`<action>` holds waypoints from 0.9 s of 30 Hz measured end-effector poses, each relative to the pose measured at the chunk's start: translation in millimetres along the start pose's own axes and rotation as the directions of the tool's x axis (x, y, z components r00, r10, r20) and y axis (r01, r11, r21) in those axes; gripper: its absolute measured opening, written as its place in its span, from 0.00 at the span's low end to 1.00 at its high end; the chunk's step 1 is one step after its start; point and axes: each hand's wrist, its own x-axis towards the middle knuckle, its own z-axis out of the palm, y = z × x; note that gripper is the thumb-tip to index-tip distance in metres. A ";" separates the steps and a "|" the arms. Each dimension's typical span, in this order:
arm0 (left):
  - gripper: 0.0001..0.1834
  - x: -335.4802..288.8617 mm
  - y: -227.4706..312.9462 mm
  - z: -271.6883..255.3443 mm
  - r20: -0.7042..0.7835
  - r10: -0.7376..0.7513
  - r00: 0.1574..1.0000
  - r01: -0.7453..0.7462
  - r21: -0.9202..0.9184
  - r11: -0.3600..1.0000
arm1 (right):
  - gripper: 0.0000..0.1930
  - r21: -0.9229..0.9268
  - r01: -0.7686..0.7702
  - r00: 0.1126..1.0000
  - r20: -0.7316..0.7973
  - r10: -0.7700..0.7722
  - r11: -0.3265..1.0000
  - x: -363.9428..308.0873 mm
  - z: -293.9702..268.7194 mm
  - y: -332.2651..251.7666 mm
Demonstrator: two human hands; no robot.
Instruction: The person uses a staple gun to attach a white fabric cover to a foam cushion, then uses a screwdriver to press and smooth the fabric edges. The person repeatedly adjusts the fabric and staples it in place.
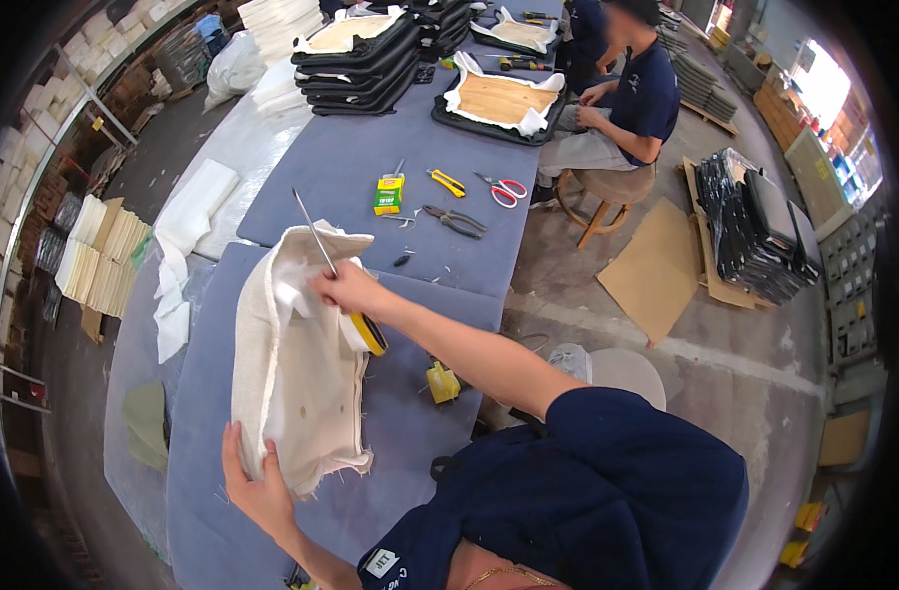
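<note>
A cream fabric-covered seat pad (292, 374) lies on the blue-grey padded table (390, 433). My left hand (255, 482) grips its near edge, fingers curled over the cloth. My right hand (349, 290) rests on the pad's far end and holds a screwdriver with a yellow and black handle (369, 332); its long metal shaft (314, 231) points up and away over the fabric. White padding shows under the folded cloth by that hand.
A yellow tool (442, 382) lies at the table edge. Farther off are pliers (455, 220), scissors (503, 189), a yellow utility knife (447, 181) and a small box (389, 193). Another person (626, 98) sits at a board with white cloth (500, 100). Black pads (366, 59) are stacked beyond.
</note>
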 end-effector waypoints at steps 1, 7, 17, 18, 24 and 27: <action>0.27 0.7 -0.4 1.1 -0.012 -0.043 0.999 0.043 -0.013 0.999 | 0.22 -0.038 0.029 0.999 0.019 -0.028 0.999 -15.1 0.2 16.6; 0.15 -3.4 -31.9 10.6 -0.261 0.231 0.937 -0.226 0.048 0.973 | 0.18 -0.046 -0.393 0.916 0.070 0.395 0.918 -158.1 -37.5 111.3; 0.12 -17.7 -16.5 7.5 -0.213 0.299 0.930 -0.298 0.038 0.954 | 0.12 0.001 -0.158 0.982 -0.103 0.158 0.987 -134.4 -68.6 61.4; 0.12 -19.6 -12.4 6.7 -0.203 0.303 0.931 -0.303 0.035 0.952 | 0.12 -0.004 -0.118 0.984 -0.134 0.116 0.993 -119.8 -65.4 50.4; 0.12 -37.8 -6.6 19.0 -0.248 0.357 0.901 -0.361 0.033 0.932 | 0.20 0.106 -0.116 0.971 -0.199 0.135 0.988 -30.4 -34.8 -29.4; 0.10 -45.6 4.4 25.4 -0.247 0.400 0.882 -0.399 0.056 0.915 | 0.23 0.070 -0.059 0.971 -0.228 0.073 0.996 7.2 -21.5 -30.2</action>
